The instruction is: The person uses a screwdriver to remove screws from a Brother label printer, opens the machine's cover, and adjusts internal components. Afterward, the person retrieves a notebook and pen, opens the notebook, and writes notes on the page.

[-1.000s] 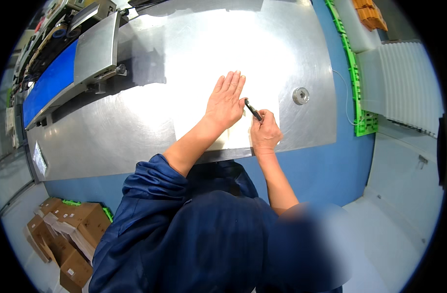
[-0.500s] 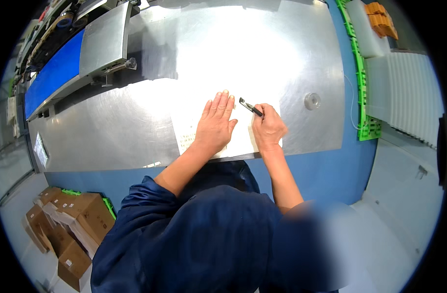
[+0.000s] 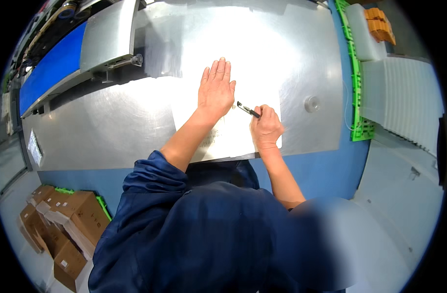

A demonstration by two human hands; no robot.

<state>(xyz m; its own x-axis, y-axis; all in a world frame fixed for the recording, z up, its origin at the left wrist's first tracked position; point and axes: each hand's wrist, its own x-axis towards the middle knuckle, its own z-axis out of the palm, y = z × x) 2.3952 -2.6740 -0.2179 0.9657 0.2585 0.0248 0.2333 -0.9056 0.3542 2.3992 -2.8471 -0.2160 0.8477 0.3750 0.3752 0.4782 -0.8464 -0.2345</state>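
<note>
An open notebook (image 3: 243, 139) lies at the near edge of the metal table, with handwriting on its left page. My left hand (image 3: 217, 93) is flat with fingers stretched out, palm down over the upper part of the left page; glare hides the page's far edge. In my right hand (image 3: 267, 126), closed over the right page, is a black pen (image 3: 248, 109). The pen slants up and to the left, its far end near the wrist side of my left hand. The fingers hide the pen's lower end.
A clear round disc (image 3: 311, 104) lies on the metal table (image 3: 311, 58) to the right. A conveyor with a blue belt (image 3: 52, 71) stands at left. Green crates (image 3: 356, 83) and white ribbed stacks (image 3: 404, 93) line the right side. Cardboard boxes (image 3: 72, 219) stand at lower left.
My left hand has slid away from me up the notebook, uncovering more of the handwriting. My right hand with the pen has shifted only slightly. The whole view has moved a little.
</note>
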